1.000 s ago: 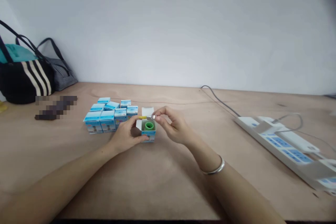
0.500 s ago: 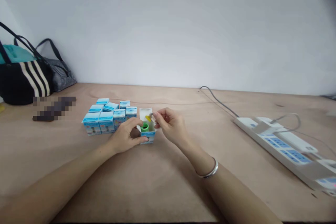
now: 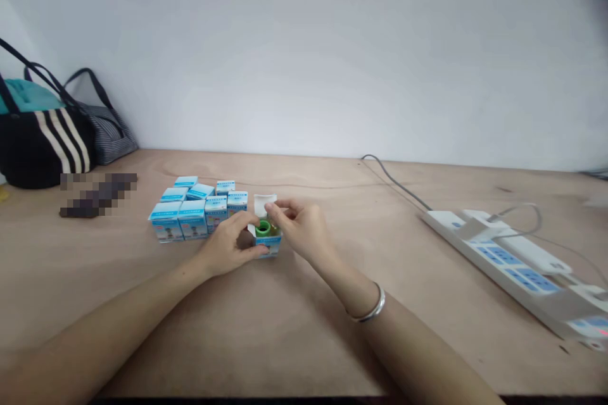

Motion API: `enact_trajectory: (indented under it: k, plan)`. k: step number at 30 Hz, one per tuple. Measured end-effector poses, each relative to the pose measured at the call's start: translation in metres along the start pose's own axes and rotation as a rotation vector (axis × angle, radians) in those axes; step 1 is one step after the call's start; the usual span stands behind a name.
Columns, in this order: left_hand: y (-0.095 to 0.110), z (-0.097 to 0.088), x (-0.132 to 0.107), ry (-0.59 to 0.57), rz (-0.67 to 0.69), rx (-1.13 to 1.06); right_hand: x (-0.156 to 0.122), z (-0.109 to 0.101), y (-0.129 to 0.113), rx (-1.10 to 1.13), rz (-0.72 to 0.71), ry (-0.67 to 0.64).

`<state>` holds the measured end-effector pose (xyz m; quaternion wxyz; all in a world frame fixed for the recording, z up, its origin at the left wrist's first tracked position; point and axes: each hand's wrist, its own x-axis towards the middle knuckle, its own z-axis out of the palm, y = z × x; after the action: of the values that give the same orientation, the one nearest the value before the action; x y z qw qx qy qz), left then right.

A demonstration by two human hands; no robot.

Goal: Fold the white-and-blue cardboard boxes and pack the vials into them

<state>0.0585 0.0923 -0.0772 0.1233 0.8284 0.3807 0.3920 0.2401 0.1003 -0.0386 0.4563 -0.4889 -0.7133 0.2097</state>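
Note:
A small blue-and-white cardboard box [image 3: 268, 248] stands on the table with its white lid flap [image 3: 263, 202] raised. Inside it shows a green ring-shaped piece [image 3: 263, 228] with a dark hole. My left hand [image 3: 234, 244] grips the box from the left, thumb on the front and fingers at the back rim. Over the box's right side, my right hand [image 3: 304, 226] is closed in a pinch near the flap. Its fingertips hide whatever they hold. Below them a yellowish bit [image 3: 274, 228] shows in the box beside the green piece.
Several closed blue-and-white boxes [image 3: 192, 220] stand grouped left of the open one. A white power strip [image 3: 494, 259] with plugs and a cable lies at right. Bags [image 3: 42, 139] stand at the far left, near a dark blurred object [image 3: 99, 196]. A wall rises behind.
My right hand has moved left and over the open box. The small yellow piece with a metal tip, earlier held above the box, is now mostly hidden. My left hand stays on the box.

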Motion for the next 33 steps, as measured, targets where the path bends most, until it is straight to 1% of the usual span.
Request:
enact_trajectory:
  k: [3, 6, 9, 12, 14, 15, 17, 18, 20, 21, 24, 27, 28, 30, 33]
  plan:
    - [0.000, 0.000, 0.000, -0.012, -0.012, -0.006, 0.000, 0.002, 0.002, 0.002, 0.010, 0.019]
    - [0.000, -0.001, 0.000, -0.010, -0.015, -0.007, -0.001, -0.002, 0.001, -0.115, -0.063, 0.088]
    - [0.000, -0.001, -0.001, -0.004, -0.019, -0.003, 0.001, -0.009, 0.001, -0.167, -0.112, 0.074]
    - [-0.002, 0.002, -0.002, 0.000, -0.058, -0.040, 0.006, -0.012, 0.007, -0.055, -0.048, 0.071]
    - [-0.005, 0.007, -0.004, 0.040, -0.071, -0.135, 0.008, -0.013, 0.012, 0.069, 0.026, 0.100]
    - [-0.007, 0.010, -0.005, 0.068, -0.067, -0.191, 0.009, -0.012, 0.015, 0.136, 0.065, 0.093]
    - [-0.009, 0.013, -0.006, 0.106, -0.049, -0.269, 0.009, -0.012, 0.020, 0.266, 0.131, 0.013]
    - [-0.009, 0.013, -0.006, 0.102, -0.041, -0.270, 0.008, -0.012, 0.021, 0.318, 0.156, -0.047]
    - [-0.008, 0.012, -0.006, 0.074, -0.025, -0.204, 0.005, -0.012, 0.022, 0.384, 0.188, -0.165]
    - [-0.007, 0.010, -0.006, 0.060, -0.008, -0.154, 0.004, -0.011, 0.022, 0.397, 0.190, -0.201]
    - [-0.003, 0.004, -0.005, 0.050, 0.057, -0.035, 0.000, -0.009, 0.023, 0.394, 0.126, -0.266]
    - [0.000, 0.003, -0.004, 0.076, 0.084, 0.009, 0.000, -0.006, 0.025, 0.410, -0.022, -0.303]
    - [0.000, 0.003, -0.004, 0.093, 0.084, 0.013, 0.000, -0.006, 0.025, 0.412, -0.077, -0.292]
    - [-0.002, 0.006, -0.005, 0.118, 0.074, -0.015, 0.000, -0.007, 0.026, 0.390, -0.181, -0.230]
    - [-0.006, 0.010, -0.006, 0.123, 0.026, -0.118, 0.000, -0.009, 0.025, 0.328, -0.269, -0.163]
